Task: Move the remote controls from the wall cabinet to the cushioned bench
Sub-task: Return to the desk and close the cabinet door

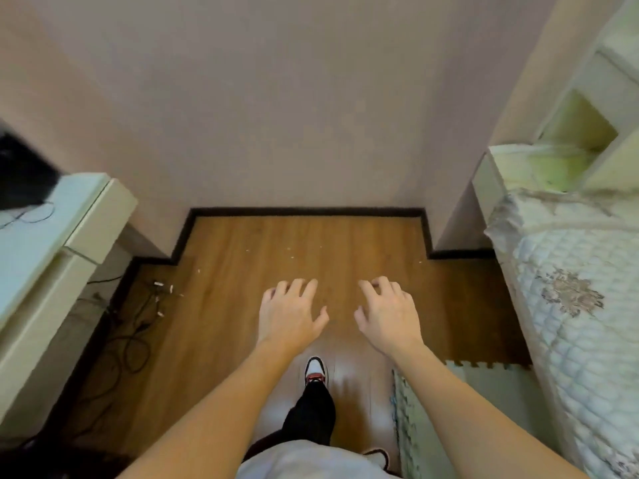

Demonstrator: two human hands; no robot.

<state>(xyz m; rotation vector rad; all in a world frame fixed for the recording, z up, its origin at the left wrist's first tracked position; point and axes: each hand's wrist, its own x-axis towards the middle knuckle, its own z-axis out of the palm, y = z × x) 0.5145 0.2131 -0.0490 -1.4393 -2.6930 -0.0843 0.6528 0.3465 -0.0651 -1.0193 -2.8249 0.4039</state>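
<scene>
My left hand (289, 312) and my right hand (387, 314) are held out side by side over the wooden floor (304, 250), palms down, fingers spread and slightly curled, and both hold nothing. No remote control shows in this view. At the far right stands a white shelf unit (584, 129) with open compartments; I see nothing in them. A quilted cushioned surface (570, 305) runs down the right edge, to the right of my right hand.
A pinkish wall (304, 98) with a dark skirting board is straight ahead. A white desk (52, 243) with a dark object stands left, with cables (135, 326) on the floor beneath. A foam mat (484, 382) lies at lower right. One sneaker (315, 369) is stepping forward.
</scene>
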